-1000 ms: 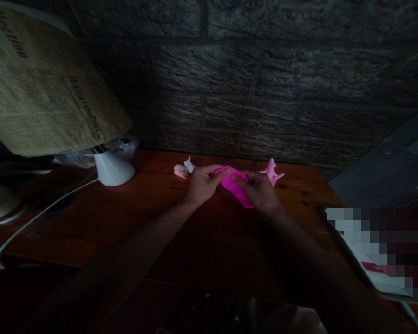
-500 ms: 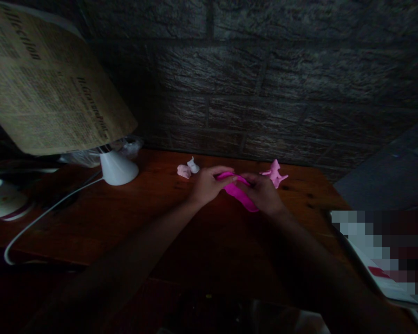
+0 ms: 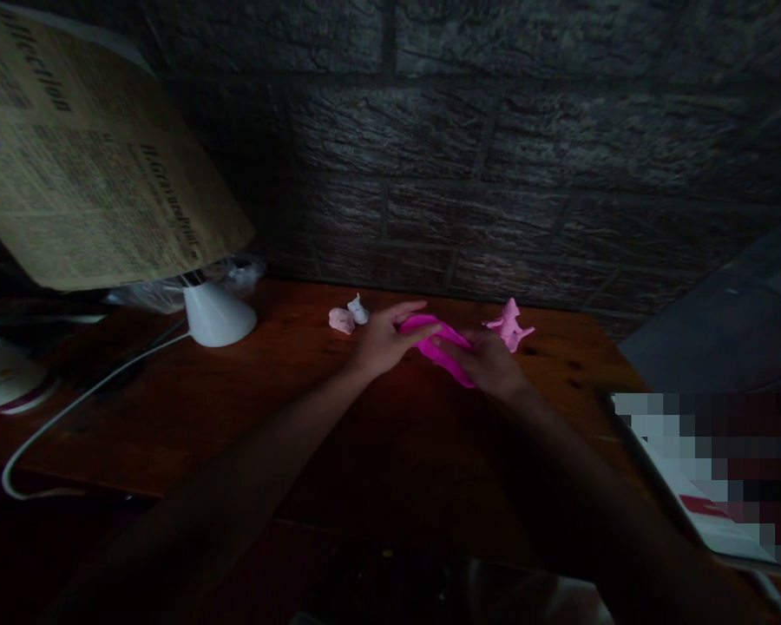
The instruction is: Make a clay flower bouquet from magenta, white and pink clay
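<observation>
A flattened, bright pink piece of what looks like modelling clay is held above the wooden table between both hands. My left hand grips its left edge, thumb on top and fingers behind. On the other side my right hand pinches the piece, its thumb lying across the near face; most of its fingers are hidden. Behind the right hand stands a light pink clay figure with several pointed limbs. A pale pink lump and a small white lump lie beyond the left hand.
A lamp with a newsprint shade and white base stands at left, its white cord trailing over the wooden table. A white cup-like object lies far left. A dark brick wall closes the back.
The pink piece has been lifted and tilted slightly between the hands. My left fingers have straightened and risen off its top edge a little. The other objects stay where they were.
</observation>
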Available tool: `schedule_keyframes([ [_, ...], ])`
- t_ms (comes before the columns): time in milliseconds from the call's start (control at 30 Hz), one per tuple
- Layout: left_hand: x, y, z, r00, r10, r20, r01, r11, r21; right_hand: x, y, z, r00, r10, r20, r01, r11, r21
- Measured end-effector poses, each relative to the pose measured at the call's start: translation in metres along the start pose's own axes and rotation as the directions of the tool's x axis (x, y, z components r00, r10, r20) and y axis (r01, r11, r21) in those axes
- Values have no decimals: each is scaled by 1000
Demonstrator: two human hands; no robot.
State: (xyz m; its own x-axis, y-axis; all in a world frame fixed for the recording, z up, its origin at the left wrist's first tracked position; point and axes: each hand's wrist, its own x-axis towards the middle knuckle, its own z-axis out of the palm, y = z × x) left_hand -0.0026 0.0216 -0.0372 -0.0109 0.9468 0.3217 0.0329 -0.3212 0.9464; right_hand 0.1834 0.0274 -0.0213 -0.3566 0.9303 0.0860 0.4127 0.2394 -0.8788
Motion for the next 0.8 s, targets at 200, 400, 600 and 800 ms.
schedule_keyframes([
  [200,-1,0,-3,997,31,73,-41,988,146,1,1,1,999,20,37,-23,996,82],
  [400,1,-5,-4,996,-17,-93,22,998,57,4,0,-4,1000,6,2,-6,955,296],
  [600,1,-3,-2,982,-40,-185,34,999,-37,7,-1,-6,999,41,0,-39,945,325],
  [800,2,-7,-1,991,-115,-71,112,992,-49,6,-2,-9,981,19,-191,33,963,266],
])
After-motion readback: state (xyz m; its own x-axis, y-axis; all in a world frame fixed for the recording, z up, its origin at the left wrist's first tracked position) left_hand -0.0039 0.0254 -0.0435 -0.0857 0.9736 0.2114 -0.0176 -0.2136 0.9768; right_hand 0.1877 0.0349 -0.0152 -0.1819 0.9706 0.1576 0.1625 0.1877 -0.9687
